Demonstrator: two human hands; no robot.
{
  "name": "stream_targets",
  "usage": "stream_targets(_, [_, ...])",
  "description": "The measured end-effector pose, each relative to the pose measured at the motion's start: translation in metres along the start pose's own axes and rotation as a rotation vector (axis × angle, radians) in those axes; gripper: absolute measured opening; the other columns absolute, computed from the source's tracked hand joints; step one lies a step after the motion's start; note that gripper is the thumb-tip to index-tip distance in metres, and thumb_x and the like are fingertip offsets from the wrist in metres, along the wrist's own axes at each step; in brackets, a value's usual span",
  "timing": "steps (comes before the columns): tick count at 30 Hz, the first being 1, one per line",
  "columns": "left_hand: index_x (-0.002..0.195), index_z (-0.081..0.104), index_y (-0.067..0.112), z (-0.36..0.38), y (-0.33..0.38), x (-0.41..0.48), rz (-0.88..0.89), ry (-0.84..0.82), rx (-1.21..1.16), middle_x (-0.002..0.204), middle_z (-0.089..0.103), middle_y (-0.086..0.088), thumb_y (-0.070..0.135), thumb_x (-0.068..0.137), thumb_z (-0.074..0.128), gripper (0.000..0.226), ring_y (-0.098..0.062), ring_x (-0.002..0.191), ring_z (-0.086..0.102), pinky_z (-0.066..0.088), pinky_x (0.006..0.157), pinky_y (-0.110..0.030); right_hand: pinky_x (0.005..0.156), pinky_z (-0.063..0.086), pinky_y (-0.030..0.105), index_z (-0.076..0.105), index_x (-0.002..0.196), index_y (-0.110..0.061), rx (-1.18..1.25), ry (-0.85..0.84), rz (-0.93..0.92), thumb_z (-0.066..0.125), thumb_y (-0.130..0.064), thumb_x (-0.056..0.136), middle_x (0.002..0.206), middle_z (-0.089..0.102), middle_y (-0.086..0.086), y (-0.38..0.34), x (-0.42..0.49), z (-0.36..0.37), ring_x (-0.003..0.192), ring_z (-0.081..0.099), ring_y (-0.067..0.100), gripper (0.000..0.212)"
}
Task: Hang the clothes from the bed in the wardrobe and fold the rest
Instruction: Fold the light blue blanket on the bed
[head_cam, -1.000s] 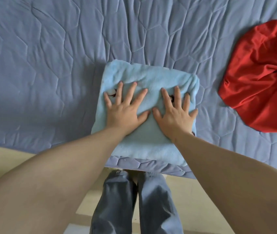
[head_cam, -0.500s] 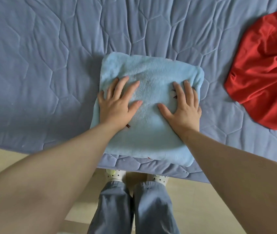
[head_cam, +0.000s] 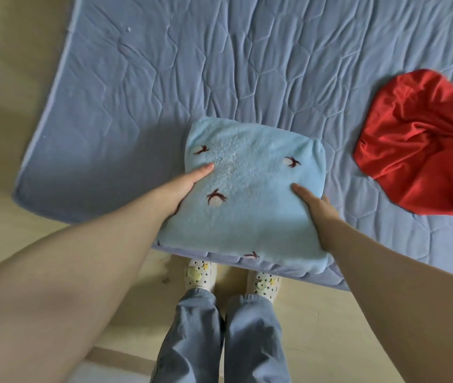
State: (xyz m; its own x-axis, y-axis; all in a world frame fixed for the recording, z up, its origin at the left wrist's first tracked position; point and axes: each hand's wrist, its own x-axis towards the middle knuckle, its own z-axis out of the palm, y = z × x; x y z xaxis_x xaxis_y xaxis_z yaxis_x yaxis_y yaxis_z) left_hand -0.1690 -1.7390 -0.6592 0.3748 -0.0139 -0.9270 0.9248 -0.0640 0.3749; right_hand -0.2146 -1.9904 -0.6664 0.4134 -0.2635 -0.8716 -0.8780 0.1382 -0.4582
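A folded light-blue fleece garment (head_cam: 250, 194) with small dark-red bird marks lies at the near edge of the bed. My left hand (head_cam: 183, 189) grips its left side, thumb on top and fingers hidden beneath. Gripping the right side the same way is my right hand (head_cam: 316, 214), thumb on top. The near edge of the folded piece overhangs the bed edge slightly. A crumpled red garment (head_cam: 424, 150) lies on the bed to the right, apart from both hands.
The bed carries a quilted blue-grey cover (head_cam: 219, 78) whose left corner shows at the left. Beige floor (head_cam: 12, 134) lies left of and below the bed. My legs and spotted slippers (head_cam: 200, 272) stand at the bed's near edge.
Both hands moved from lying flat on top of the blue garment to its two sides, fingers slipping under. The view pulled back and shifted left, showing the bed corner.
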Motion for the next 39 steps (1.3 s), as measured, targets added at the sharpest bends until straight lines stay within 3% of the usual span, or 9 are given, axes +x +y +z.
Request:
stream_targets(4, [0.096,0.063,0.018,-0.022,0.021,-0.056,0.068,0.023,-0.114,0.068,0.073,-0.002,0.043,0.084,0.061,0.028,-0.015,0.057,0.069,0.052,0.047,-0.021,0.062,0.049,0.031,0.05,0.129,-0.014,0.013,-0.088,-0.002,0.073,-0.038,0.076,0.115,0.063,0.01,-0.038,-0.052,0.013,0.089,0.064,0.028,0.063])
stream_targets(11, [0.093,0.064,0.017,-0.066,0.095,-0.195,0.323,0.182,-0.247,0.065,0.072,-0.002,0.038,0.087,0.057,0.023,-0.016,0.056,0.067,0.05,0.051,-0.022,0.052,0.044,0.027,0.048,0.113,-0.015,-0.067,-0.195,-0.244,0.069,-0.035,0.078,0.09,0.06,0.003,-0.157,-0.168,0.039,0.072,0.06,0.019,0.045])
stream_targets(14, [0.097,0.065,0.017,-0.092,0.123,-0.264,0.434,0.217,-0.299,0.073,0.073,-0.004,0.038,0.087,0.057,0.025,-0.018,0.063,0.068,0.053,0.06,-0.025,0.076,0.051,0.037,0.051,0.123,-0.006,-0.135,-0.28,-0.342,0.064,-0.035,0.079,0.112,0.063,0.015,-0.206,-0.226,0.057,0.093,0.063,0.032,0.054])
stream_targets(17, [0.091,0.064,0.014,-0.121,0.144,-0.337,0.543,0.246,-0.353,0.064,0.071,-0.002,0.039,0.089,0.054,0.026,-0.014,0.054,0.066,0.052,0.062,-0.026,0.072,0.049,0.037,0.052,0.127,-0.009,-0.184,-0.387,-0.454,0.058,-0.035,0.082,0.119,0.061,0.018,-0.25,-0.293,0.078,0.096,0.061,0.034,0.053])
stream_targets(25, [0.1,0.062,0.013,-0.201,0.163,-0.506,0.744,0.419,-0.463,0.076,0.069,-0.006,0.039,0.089,0.056,0.029,-0.02,0.064,0.065,0.052,0.064,-0.027,0.057,0.044,0.031,0.061,0.1,-0.012,-0.245,-0.667,-0.701,0.052,-0.033,0.088,0.08,0.066,0.01,-0.318,-0.456,0.14,0.068,0.062,0.027,0.026])
stream_targets(31, [0.097,0.063,0.013,-0.29,0.134,-0.586,0.805,0.58,-0.5,0.089,0.067,-0.009,0.042,0.087,0.058,0.031,-0.023,0.077,0.062,0.048,0.081,-0.032,0.089,0.046,0.043,0.055,0.124,-0.009,-0.353,-0.804,-0.833,0.052,-0.037,0.087,0.116,0.062,0.021,-0.315,-0.555,0.219,0.101,0.059,0.037,0.047])
stream_targets(33, [0.095,0.063,0.013,-0.318,0.125,-0.606,0.805,0.632,-0.495,0.091,0.067,-0.009,0.044,0.087,0.058,0.032,-0.023,0.08,0.062,0.048,0.082,-0.032,0.082,0.047,0.04,0.057,0.12,-0.009,-0.392,-0.84,-0.872,0.049,-0.037,0.088,0.108,0.065,0.02,-0.311,-0.578,0.246,0.093,0.06,0.036,0.043])
stream_targets(36, [0.097,0.063,0.013,-0.372,0.105,-0.635,0.815,0.725,-0.492,0.095,0.067,-0.009,0.046,0.085,0.059,0.035,-0.024,0.085,0.063,0.049,0.084,-0.031,0.06,0.041,0.032,0.06,0.1,-0.012,-0.449,-0.877,-0.897,0.046,-0.037,0.088,0.071,0.068,0.01,-0.302,-0.614,0.301,0.07,0.06,0.029,0.031])
stream_targets(39, [0.108,0.061,0.013,-0.43,0.082,-0.656,0.821,0.788,-0.52,0.103,0.066,-0.011,0.045,0.086,0.059,0.039,-0.026,0.094,0.062,0.047,0.091,-0.033,0.062,0.041,0.032,0.061,0.1,-0.013,-0.532,-0.918,-0.926,0.044,-0.039,0.087,0.076,0.066,0.012,-0.287,-0.648,0.36,0.072,0.059,0.03,0.033])
